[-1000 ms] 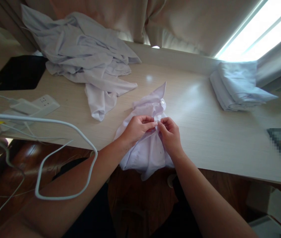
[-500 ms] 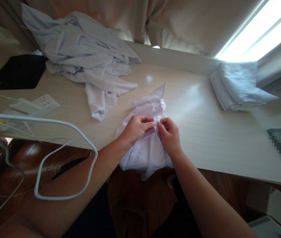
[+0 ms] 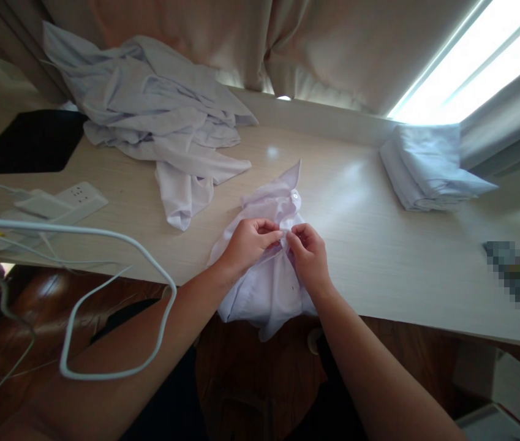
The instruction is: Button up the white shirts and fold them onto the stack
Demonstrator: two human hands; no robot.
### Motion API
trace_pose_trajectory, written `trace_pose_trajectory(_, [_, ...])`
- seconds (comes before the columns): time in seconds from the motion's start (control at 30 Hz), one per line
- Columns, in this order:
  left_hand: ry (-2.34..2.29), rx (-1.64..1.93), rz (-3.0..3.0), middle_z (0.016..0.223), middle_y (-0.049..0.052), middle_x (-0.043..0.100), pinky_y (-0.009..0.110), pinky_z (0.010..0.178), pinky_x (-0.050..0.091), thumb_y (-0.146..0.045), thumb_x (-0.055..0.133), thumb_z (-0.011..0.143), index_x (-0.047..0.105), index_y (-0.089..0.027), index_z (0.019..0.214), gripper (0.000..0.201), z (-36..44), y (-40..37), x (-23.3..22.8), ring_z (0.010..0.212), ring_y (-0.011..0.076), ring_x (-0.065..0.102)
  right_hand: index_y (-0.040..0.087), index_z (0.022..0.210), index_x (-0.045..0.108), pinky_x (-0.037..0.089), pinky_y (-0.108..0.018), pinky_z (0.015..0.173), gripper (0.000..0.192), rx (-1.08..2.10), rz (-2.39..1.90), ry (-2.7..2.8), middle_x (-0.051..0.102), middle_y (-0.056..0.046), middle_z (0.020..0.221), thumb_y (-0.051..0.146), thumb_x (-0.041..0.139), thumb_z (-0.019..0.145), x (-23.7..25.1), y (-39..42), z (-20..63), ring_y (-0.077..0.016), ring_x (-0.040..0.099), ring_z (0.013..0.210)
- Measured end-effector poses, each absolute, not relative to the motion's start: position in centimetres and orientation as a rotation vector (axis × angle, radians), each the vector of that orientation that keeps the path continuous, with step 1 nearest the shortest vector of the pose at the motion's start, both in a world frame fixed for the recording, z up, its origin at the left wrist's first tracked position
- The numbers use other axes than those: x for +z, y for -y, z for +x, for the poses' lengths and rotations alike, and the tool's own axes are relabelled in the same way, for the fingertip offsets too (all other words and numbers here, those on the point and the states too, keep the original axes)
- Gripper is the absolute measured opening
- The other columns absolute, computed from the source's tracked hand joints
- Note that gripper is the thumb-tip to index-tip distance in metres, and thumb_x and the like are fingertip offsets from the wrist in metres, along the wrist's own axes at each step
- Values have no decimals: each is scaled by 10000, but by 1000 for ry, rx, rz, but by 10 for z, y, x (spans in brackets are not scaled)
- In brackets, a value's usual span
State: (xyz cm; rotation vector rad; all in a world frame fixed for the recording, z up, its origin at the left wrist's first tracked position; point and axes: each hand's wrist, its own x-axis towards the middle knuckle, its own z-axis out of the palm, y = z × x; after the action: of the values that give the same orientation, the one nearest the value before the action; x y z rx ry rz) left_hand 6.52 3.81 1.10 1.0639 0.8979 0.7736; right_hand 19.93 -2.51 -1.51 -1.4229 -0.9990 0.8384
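A white shirt [image 3: 269, 288] lies at the near edge of the pale wooden table [image 3: 370, 245], its lower part hanging over the edge. Its collar with a small button [image 3: 294, 195] points away from me. My left hand [image 3: 248, 242] and my right hand [image 3: 308, 254] meet at the shirt's front placket, fingertips pinched on the cloth just below the collar. What sits between the fingertips is hidden.
A heap of crumpled white shirts [image 3: 158, 122] covers the back left of the table. Folded white shirts [image 3: 429, 168] are stacked at the back right by the window. A black pad [image 3: 25, 141], a white power strip [image 3: 62, 202] and a looping white cable [image 3: 103, 245] sit on the left.
Both hands stay pinched on the placket with only small finger shifts. The view has tipped slightly, so everything sits a little lower and further left in the picture.
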Motion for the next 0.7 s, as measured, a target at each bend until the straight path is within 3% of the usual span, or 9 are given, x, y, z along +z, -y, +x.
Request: trace_pose_trajectory(0.7, [-896,783,1072,735,14,684,218,614,473,-258,793,693,677,-129,842,229,67,-38,13,633,100,599,221,847,554,392,-259,615,131,871,-1389,1017,528,24,769,326,632,846,-5,27,201,-132,472,682])
